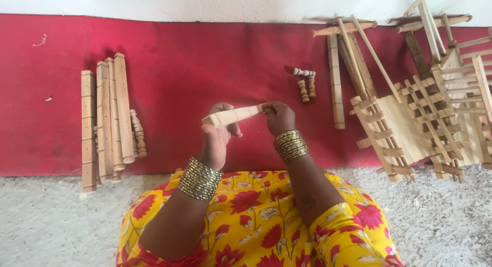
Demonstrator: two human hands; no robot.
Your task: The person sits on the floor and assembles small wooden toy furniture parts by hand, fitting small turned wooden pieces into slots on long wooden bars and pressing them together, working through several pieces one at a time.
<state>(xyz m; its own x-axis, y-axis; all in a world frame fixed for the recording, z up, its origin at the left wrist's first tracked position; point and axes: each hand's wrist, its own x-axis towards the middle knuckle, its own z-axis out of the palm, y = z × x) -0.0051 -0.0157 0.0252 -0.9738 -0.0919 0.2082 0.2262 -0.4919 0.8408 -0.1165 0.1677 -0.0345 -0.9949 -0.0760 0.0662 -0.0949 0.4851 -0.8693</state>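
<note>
While my left hand (218, 136) grips one end of the wooden stick (233, 115), my right hand (278, 117) pinches, I think, its three o'clock tip above the red mat (205, 62).

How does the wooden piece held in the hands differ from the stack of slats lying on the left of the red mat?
The held wooden piece is single and lifted off the red mat, gripped by the left hand and the right hand; the stack of slats holds several pieces lying untouched on the mat. The held piece looks shorter and lies roughly crosswise; the slats look longer and run lengthwise. Both are pale, unpainted wood.
</note>
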